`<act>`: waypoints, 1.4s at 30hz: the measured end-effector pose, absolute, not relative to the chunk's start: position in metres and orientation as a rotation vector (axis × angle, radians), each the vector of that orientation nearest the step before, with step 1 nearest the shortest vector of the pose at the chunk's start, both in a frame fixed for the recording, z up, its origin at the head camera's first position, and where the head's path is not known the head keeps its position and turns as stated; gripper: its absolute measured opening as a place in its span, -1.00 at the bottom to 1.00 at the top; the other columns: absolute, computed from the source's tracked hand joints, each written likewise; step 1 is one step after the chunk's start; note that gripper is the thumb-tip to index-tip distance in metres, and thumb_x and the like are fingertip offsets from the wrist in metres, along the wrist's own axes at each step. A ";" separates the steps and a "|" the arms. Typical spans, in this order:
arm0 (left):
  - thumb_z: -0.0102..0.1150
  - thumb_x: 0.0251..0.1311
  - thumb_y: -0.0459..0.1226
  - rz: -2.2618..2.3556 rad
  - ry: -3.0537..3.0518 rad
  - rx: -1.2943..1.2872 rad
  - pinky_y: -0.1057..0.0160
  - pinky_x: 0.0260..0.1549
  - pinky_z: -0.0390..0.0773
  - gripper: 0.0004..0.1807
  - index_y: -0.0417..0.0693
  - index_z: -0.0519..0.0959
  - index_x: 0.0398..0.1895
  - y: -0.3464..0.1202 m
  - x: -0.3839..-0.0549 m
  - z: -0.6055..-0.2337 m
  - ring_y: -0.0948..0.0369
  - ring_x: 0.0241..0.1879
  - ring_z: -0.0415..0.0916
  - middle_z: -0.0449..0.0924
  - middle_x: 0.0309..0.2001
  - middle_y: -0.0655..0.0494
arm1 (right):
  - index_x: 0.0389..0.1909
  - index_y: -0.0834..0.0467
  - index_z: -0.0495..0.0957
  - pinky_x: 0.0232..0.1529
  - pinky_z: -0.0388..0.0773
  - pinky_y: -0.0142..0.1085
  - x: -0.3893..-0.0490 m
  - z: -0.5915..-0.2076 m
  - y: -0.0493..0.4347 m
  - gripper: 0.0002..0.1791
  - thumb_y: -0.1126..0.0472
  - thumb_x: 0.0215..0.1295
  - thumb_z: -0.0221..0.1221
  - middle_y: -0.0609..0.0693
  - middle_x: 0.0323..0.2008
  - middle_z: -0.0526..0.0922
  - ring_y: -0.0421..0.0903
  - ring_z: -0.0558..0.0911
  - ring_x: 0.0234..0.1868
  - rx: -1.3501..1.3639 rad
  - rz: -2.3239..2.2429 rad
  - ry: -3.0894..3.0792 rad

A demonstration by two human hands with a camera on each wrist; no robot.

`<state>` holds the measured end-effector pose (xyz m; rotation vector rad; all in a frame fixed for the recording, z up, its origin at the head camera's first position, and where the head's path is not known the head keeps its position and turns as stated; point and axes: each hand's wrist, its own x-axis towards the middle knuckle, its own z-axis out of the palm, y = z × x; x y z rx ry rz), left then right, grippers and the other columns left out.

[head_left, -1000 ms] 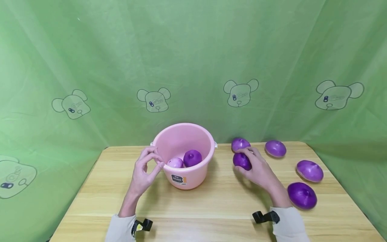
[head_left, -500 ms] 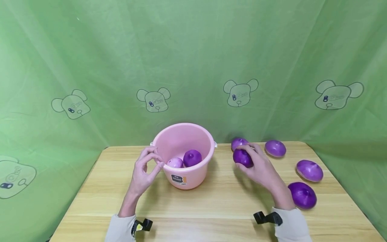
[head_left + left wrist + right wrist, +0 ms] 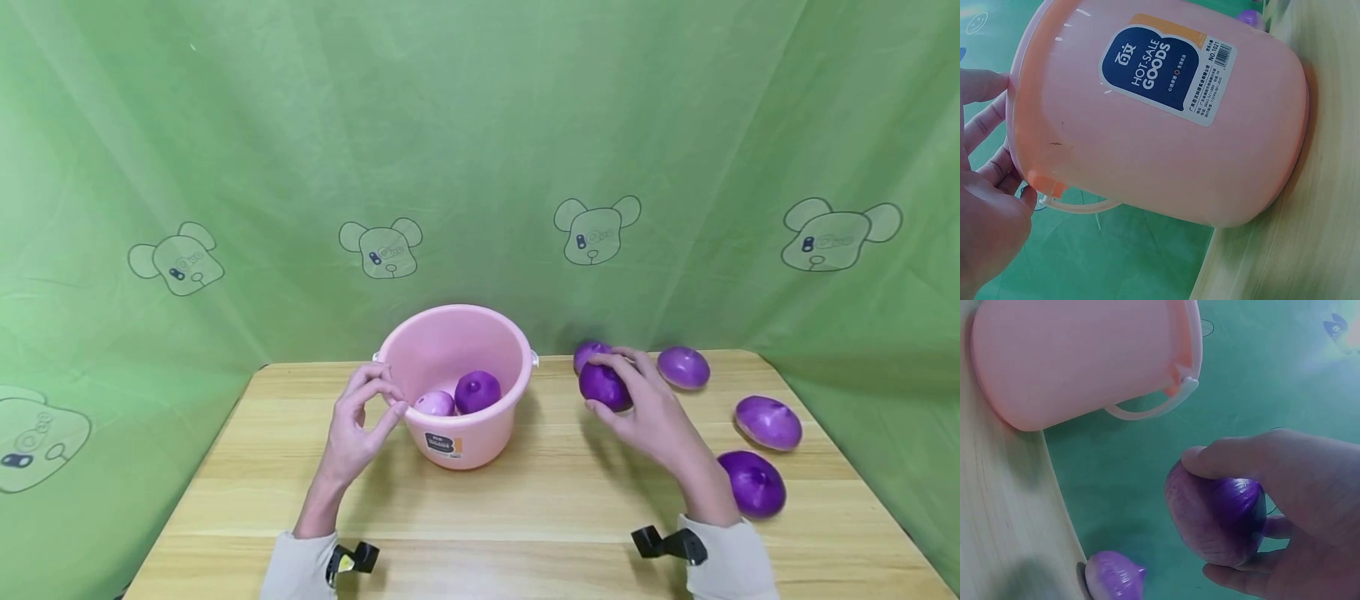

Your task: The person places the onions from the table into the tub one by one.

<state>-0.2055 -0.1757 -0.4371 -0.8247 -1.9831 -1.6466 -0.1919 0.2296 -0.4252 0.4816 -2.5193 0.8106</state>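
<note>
- we see the right hand (image 3: 651, 410) curled round a dark purple onion (image 3: 604, 387), thumb below and fingers over the top, holding it clear of the wooden table (image 3: 525, 517) to the right of the pink bucket (image 3: 457, 346).
- in the right wrist view the held onion (image 3: 1217, 519) sits between thumb and fingers, with the bucket's wall and its handle (image 3: 1147, 412) off to one side.
- the left hand (image 3: 358, 427) rests at the bucket's left rim, fingers loosely bent with the thumb tip touching the rim; we cannot tell whether it truly grips.
- inside the bucket lie a pale onion (image 3: 435, 404) and a darker onion (image 3: 477, 391), side by side.
- just behind the held onion another onion (image 3: 588, 353) sits on the table.
- further right, three more onions lie apart: one near the back edge (image 3: 683, 367), one at the right (image 3: 768, 422), one nearest us (image 3: 753, 482).
- a green cloth (image 3: 480, 150) printed with bear faces hangs behind.
</note>
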 end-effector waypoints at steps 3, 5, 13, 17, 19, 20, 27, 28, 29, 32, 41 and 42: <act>0.31 0.12 -0.58 -1.644 -1.981 -0.828 0.00 0.46 0.19 -0.84 -0.19 0.63 -0.33 -0.176 -0.206 -0.438 -0.06 0.15 0.35 0.47 -0.04 -0.12 | 0.32 0.09 0.48 -0.05 0.58 0.38 -0.191 -0.422 0.229 -0.28 0.21 0.11 0.50 0.35 0.31 0.37 0.45 0.49 0.18 0.488 0.806 -2.510; 0.30 0.12 -0.59 -1.644 -1.976 -0.830 0.01 0.46 0.19 -0.84 -0.20 0.63 -0.33 -0.176 -0.207 -0.438 0.01 0.15 0.36 0.47 -0.05 -0.13 | 0.32 0.10 0.48 -0.06 0.59 0.37 -0.189 -0.420 0.229 -0.29 0.21 0.11 0.50 0.35 0.31 0.37 0.45 0.49 0.18 0.496 0.803 -2.500; 0.29 0.12 -0.58 -1.647 -1.981 -0.820 0.02 0.46 0.19 -0.85 -0.22 0.62 -0.34 -0.176 -0.206 -0.438 0.03 0.14 0.36 0.47 -0.05 -0.12 | 0.29 0.11 0.50 -0.07 0.64 0.30 -0.184 -0.412 0.227 -0.30 0.23 0.10 0.50 0.32 0.30 0.39 0.40 0.52 0.16 0.509 0.797 -2.462; 0.29 0.12 -0.58 -1.642 -1.984 -0.818 0.00 0.46 0.19 -0.87 -0.23 0.62 -0.34 -0.175 -0.207 -0.438 0.03 0.14 0.36 0.47 -0.05 -0.12 | 0.29 0.10 0.50 -0.06 0.64 0.28 -0.182 -0.410 0.227 -0.31 0.22 0.11 0.50 0.30 0.30 0.38 0.39 0.52 0.16 0.507 0.800 -2.451; 0.29 0.12 -0.57 -1.644 -1.982 -0.819 -0.01 0.46 0.19 -0.87 -0.24 0.62 -0.34 -0.175 -0.207 -0.438 0.02 0.14 0.36 0.47 -0.05 -0.11 | 0.29 0.10 0.50 -0.06 0.64 0.28 -0.181 -0.408 0.227 -0.31 0.22 0.11 0.50 0.30 0.30 0.38 0.39 0.53 0.15 0.506 0.797 -2.448; 0.29 0.12 -0.57 -1.644 -1.982 -0.820 -0.01 0.46 0.18 -0.87 -0.24 0.62 -0.34 -0.175 -0.206 -0.438 0.01 0.14 0.36 0.48 -0.05 -0.11 | 0.29 0.10 0.50 -0.06 0.64 0.28 -0.181 -0.408 0.226 -0.32 0.22 0.11 0.50 0.30 0.31 0.38 0.38 0.53 0.15 0.506 0.795 -2.448; 0.30 0.12 -0.58 -1.646 -1.981 -0.820 -0.07 0.47 0.16 -0.85 -0.22 0.62 -0.35 -0.175 -0.206 -0.438 -0.01 0.14 0.36 0.48 -0.05 -0.12 | 0.29 0.08 0.51 -0.07 0.64 0.28 -0.177 -0.403 0.225 -0.31 0.22 0.11 0.50 0.29 0.32 0.37 0.39 0.54 0.14 0.503 0.784 -2.439; 0.30 0.12 -0.58 -1.648 -1.980 -0.819 -0.07 0.47 0.16 -0.85 -0.21 0.62 -0.35 -0.175 -0.206 -0.438 0.00 0.14 0.36 0.48 -0.05 -0.12 | 0.29 0.08 0.51 -0.07 0.64 0.28 -0.176 -0.402 0.224 -0.31 0.22 0.10 0.50 0.29 0.32 0.37 0.39 0.54 0.14 0.503 0.785 -2.436; 0.30 0.12 -0.59 -1.650 -1.978 -0.819 -0.06 0.47 0.15 -0.84 -0.21 0.62 -0.34 -0.175 -0.206 -0.439 -0.03 0.14 0.36 0.48 -0.05 -0.12 | 0.28 0.07 0.51 -0.06 0.64 0.28 -0.175 -0.401 0.224 -0.32 0.22 0.10 0.50 0.29 0.32 0.37 0.39 0.54 0.15 0.501 0.785 -2.435; 0.30 0.13 -0.59 -1.651 -1.980 -0.819 -0.05 0.47 0.15 -0.84 -0.20 0.62 -0.34 -0.176 -0.207 -0.440 -0.11 0.14 0.35 0.47 -0.05 -0.15 | 0.28 0.06 0.51 -0.04 0.64 0.28 -0.173 -0.398 0.223 -0.32 0.21 0.10 0.51 0.27 0.32 0.37 0.38 0.54 0.15 0.490 0.784 -2.431; 0.29 0.12 -0.60 -1.642 -1.972 -0.828 0.02 0.44 0.20 -0.84 -0.22 0.61 -0.35 -0.175 -0.207 -0.441 -0.21 0.13 0.33 0.45 -0.05 -0.25 | 0.27 0.04 0.51 0.02 0.59 0.31 -0.168 -0.391 0.222 -0.33 0.19 0.11 0.50 0.24 0.35 0.35 0.36 0.53 0.19 0.466 0.785 -2.430; 0.28 0.11 -0.62 -1.643 -1.970 -0.830 0.02 0.44 0.20 -0.83 -0.22 0.61 -0.35 -0.175 -0.208 -0.441 -0.17 0.13 0.34 0.45 -0.06 -0.25 | 0.28 0.04 0.51 0.02 0.59 0.32 -0.167 -0.390 0.222 -0.33 0.19 0.11 0.50 0.23 0.36 0.35 0.36 0.53 0.19 0.462 0.787 -2.430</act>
